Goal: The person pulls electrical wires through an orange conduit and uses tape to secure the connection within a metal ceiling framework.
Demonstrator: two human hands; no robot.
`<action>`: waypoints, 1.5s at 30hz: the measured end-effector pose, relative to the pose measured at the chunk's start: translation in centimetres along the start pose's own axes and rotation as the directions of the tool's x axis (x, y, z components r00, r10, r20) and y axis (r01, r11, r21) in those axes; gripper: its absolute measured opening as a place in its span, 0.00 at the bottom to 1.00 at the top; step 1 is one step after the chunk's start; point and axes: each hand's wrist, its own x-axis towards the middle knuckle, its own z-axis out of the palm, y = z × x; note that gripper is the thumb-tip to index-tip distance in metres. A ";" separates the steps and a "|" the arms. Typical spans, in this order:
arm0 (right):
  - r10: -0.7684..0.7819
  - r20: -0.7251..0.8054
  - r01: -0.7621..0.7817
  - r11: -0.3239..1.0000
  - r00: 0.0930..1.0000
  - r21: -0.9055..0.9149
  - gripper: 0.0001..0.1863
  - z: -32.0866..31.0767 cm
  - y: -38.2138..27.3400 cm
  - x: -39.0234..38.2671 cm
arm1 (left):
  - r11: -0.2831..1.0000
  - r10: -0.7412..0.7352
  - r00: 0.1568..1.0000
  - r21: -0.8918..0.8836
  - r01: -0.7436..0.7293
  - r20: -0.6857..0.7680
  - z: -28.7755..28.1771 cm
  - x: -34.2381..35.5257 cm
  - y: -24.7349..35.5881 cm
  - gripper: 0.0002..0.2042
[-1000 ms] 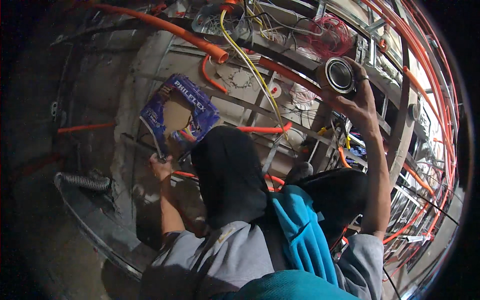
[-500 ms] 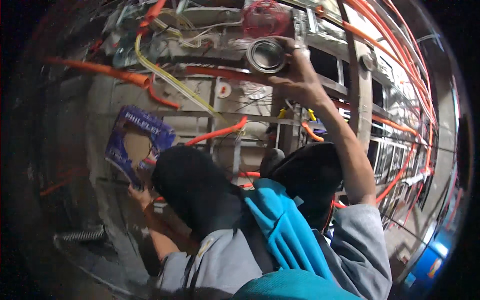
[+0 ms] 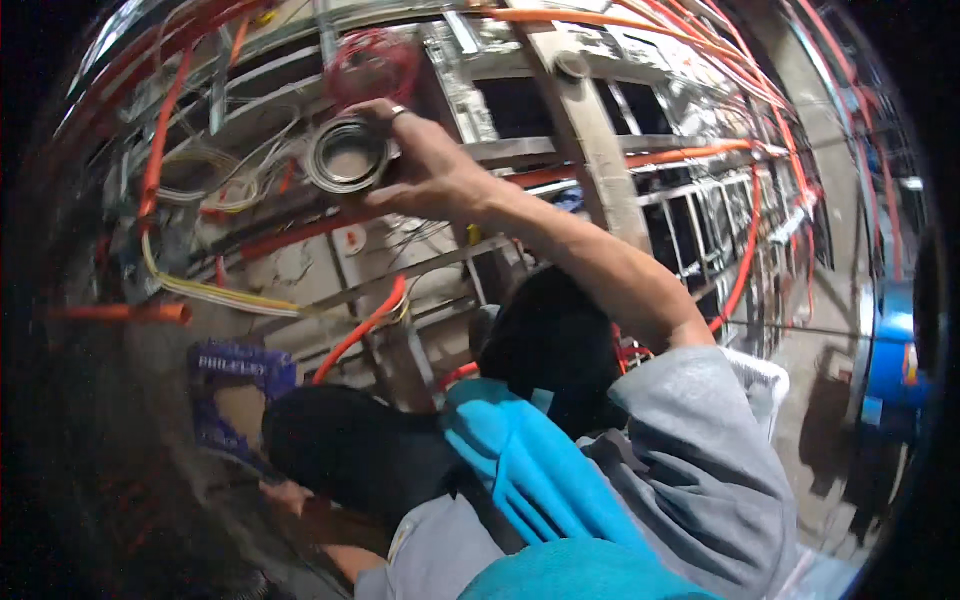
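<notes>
- Set amid unfinished framing [image 3: 600,165] and bent orange tubing [image 3: 366,326].
- Clamped by the right hand [image 3: 430,170] around the side: a round, open, silvery tin [image 3: 347,157] with a ringed rim, held up before the framing.
- Placed with the left hand [image 3: 285,497] at the lower corner of a blue cardboard box [image 3: 262,372]; too dim to tell whether closed on it.
- Printed in pale capitals near the box's top, cut with a large opening.
- Looped above the tin: thin red wire [image 3: 372,68].
</notes>
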 end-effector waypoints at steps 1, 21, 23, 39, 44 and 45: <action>-0.011 -0.003 0.011 0.994 1.000 -0.109 0.41 0.0 -1.1 0.2 | 1.000 -0.008 1.000 0.004 0.008 -0.027 -0.7 -0.2 -1.2 0.34; 0.354 -0.503 -0.491 0.855 0.789 -0.169 0.40 -19.9 -0.5 -12.9 | 0.997 0.055 0.997 -0.051 -0.057 -0.051 0.7 2.4 -2.6 0.29; 0.369 -0.515 -0.512 0.844 0.773 -0.163 0.40 -19.4 -0.6 -13.0 | 0.996 0.051 0.997 -0.069 -0.054 -0.052 0.8 1.9 -2.7 0.28; 0.193 -0.561 -0.403 0.872 0.805 -0.277 0.29 -14.4 -0.2 -11.9 | 0.753 0.586 0.810 0.353 -0.555 0.025 -10.2 0.3 -7.6 0.20; -0.015 -0.578 -0.467 0.572 0.816 -0.674 0.19 -20.3 -6.4 -16.9 | 0.994 -0.099 0.953 -0.078 0.079 -0.286 -11.3 2.2 11.1 0.16; -0.066 -0.558 -0.445 0.532 0.827 -0.721 0.17 -20.3 -7.2 -16.6 | 0.980 -0.034 0.942 -0.195 -0.034 -0.334 -12.2 3.1 10.8 0.14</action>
